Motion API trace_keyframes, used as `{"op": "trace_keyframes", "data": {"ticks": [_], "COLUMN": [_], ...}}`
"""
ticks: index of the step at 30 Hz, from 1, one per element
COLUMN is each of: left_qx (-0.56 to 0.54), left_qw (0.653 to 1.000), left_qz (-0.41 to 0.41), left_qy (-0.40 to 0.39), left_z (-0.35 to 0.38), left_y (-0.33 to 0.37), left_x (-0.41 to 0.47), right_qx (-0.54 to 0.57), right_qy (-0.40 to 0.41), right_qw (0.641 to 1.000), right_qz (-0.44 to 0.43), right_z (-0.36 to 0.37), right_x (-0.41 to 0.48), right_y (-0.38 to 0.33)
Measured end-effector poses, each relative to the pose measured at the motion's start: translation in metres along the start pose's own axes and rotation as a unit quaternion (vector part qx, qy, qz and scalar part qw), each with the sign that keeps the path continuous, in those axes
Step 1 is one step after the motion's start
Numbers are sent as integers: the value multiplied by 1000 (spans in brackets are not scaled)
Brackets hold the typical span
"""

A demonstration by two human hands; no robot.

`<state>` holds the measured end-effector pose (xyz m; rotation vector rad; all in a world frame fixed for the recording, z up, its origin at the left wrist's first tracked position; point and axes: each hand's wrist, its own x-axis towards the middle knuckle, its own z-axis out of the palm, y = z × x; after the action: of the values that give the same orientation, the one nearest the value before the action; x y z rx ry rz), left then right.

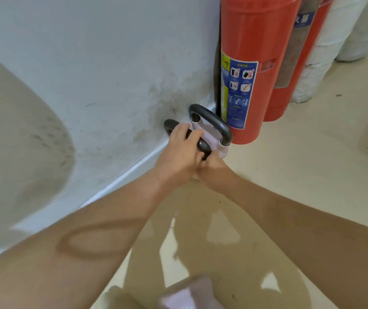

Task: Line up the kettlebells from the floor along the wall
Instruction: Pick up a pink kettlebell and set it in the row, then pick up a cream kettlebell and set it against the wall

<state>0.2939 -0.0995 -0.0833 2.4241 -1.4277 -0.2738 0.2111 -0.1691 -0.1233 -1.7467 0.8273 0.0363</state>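
A pale lilac kettlebell (pixel 203 132) with a black loop handle stands at the foot of the white wall (pixel 102 70), right beside a red fire extinguisher. In front of it is a second kettlebell whose black handle (pixel 203 146) both hands hold. My left hand (pixel 181 152) wraps over the handle from the wall side. My right hand (pixel 215 171) grips it from the floor side, just below. That kettlebell's body is hidden under my hands. Its handle touches or nearly touches the first kettlebell.
Two red fire extinguishers (pixel 247 70) stand against the wall to the right, with white rolls (pixel 325 47) behind them. The glossy beige floor (pixel 301 166) spreads to the right. A blurred pinkish object (pixel 185 295) shows at the bottom edge.
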Motion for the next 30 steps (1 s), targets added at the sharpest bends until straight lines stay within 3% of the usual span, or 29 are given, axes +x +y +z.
{"op": "trace_keyframes", "data": {"ticks": [3, 6, 8, 12, 18, 20, 23, 26, 30], "left_qx": [-38, -38, -57, -67, -148, -169, -148, -141, -137], "left_qw": [998, 984, 976, 963, 921, 924, 935, 932, 920], "left_qz": [-39, -87, -101, -133, -187, -197, -235, -250, -287], "left_qy": [-27, -150, -186, -225, -307, -282, -220, -220, -227], "left_z": [4, 6, 2, -8, -46, -46, -21, -7, 7], "left_y": [2, -2, 0, 6, 52, 61, 59, 73, 97], "left_x": [-47, -105, -143, -207, -282, -306, -348, -385, -431], "right_qx": [-32, -187, -279, -403, -563, -604, -586, -548, -445], "right_qy": [-8, -88, -124, -150, -180, -179, -183, -199, -205], "right_qw": [998, 975, 948, 903, 801, 769, 781, 806, 869], "right_qz": [56, 77, 93, 18, -98, -110, -117, -106, -74], "right_z": [-2, -11, -18, -14, 20, 37, 58, 72, 80], "right_x": [0, -19, -38, -80, -166, -197, -244, -281, -324], "right_y": [1, -19, -40, -91, -155, -159, -141, -96, -21]}}
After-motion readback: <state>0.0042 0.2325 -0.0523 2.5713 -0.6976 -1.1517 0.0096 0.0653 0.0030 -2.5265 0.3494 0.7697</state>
